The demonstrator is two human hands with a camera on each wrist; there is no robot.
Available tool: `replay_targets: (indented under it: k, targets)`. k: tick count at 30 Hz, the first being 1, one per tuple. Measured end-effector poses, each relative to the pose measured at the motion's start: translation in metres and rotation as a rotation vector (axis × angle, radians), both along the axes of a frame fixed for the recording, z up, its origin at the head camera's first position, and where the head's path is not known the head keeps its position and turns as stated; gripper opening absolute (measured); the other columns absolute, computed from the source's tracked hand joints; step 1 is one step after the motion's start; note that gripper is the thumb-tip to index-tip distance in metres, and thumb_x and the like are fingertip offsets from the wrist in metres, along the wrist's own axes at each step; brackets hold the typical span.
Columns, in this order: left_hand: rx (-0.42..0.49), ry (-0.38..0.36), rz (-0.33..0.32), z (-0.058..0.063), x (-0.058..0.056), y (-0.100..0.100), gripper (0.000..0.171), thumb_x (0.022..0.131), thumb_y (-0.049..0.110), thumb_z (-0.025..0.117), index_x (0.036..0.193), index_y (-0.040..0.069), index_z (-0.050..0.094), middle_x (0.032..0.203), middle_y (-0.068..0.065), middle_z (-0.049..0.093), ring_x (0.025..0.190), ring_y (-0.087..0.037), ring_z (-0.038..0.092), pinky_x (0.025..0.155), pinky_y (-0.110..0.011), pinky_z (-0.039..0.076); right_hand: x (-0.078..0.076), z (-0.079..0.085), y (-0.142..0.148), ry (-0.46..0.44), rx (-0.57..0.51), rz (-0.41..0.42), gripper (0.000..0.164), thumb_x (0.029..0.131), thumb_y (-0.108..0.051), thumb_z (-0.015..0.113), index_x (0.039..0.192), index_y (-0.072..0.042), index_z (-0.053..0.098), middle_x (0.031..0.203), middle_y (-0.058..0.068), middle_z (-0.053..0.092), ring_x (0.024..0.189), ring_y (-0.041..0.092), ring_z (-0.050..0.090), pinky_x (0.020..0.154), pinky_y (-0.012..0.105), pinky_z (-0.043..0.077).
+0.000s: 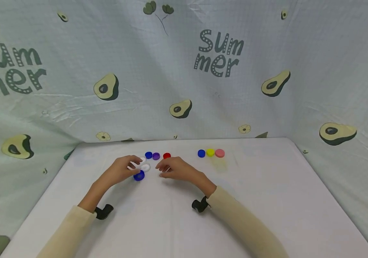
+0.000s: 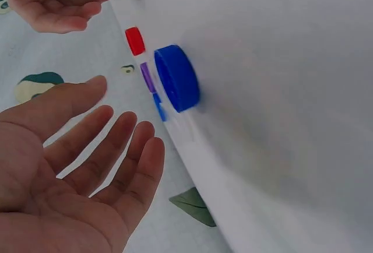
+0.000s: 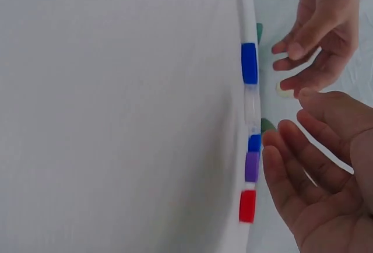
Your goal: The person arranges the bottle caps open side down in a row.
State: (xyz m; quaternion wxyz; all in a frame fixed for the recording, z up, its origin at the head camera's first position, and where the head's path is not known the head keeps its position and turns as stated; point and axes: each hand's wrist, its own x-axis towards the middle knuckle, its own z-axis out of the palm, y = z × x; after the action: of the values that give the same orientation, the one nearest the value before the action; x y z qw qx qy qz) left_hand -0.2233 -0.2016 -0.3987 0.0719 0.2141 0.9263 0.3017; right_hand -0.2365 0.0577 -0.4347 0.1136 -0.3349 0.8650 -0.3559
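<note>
My left hand (image 1: 118, 172) hovers over the table with fingers spread and slightly bent, holding nothing. Close by its thumb lies a larger blue bottle cap (image 1: 139, 176), standing out in the left wrist view as a ribbed blue ring (image 2: 182, 79). White caps (image 1: 145, 167) sit between the two hands, partly hidden by the left fingers. Opposite, my right hand (image 1: 178, 169) hangs with loosely bent fingers and an empty palm. Just behind its fingers is a red cap (image 1: 166, 155), in a row with a purple cap (image 1: 156, 156) and a smaller blue cap (image 1: 148, 155).
Farther right along the back of the white table (image 1: 267, 200) lie a blue cap (image 1: 201, 153), a yellow cap (image 1: 210, 152) and a pink cap (image 1: 219, 153). A curtain (image 1: 139, 118) printed with avocados hangs behind the back edge.
</note>
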Motion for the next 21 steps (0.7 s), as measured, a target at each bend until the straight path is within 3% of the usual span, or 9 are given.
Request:
replay_targets:
  k: [9, 21]
  targets:
    - [0.006, -0.145, 0.035, -0.009, 0.01, -0.017, 0.052, 0.081, -0.01, 0.077, 0.129, -0.01, 0.058, 0.12, -0.028, 0.064, 0.104, -0.039, 0.067, 0.085, -0.044, 0.059, 0.004, -0.009, -0.032, -0.061, -0.042, -0.046, 0.026, 0.095, -0.015, 0.074, 0.119, -0.006, 0.072, 0.099, -0.001, 0.073, 0.086, 0.003, 0.064, 0.078, 0.013, 0.053]
    - [0.084, -0.167, 0.013, -0.018, 0.004, -0.023, 0.048, 0.082, -0.006, 0.08, 0.125, -0.013, 0.06, 0.117, -0.027, 0.067, 0.1, -0.035, 0.069, 0.081, -0.037, 0.06, 0.005, -0.014, -0.056, -0.055, -0.036, -0.149, 0.026, 0.088, -0.012, 0.081, 0.111, -0.004, 0.074, 0.096, 0.001, 0.075, 0.081, 0.002, 0.065, 0.075, 0.013, 0.052]
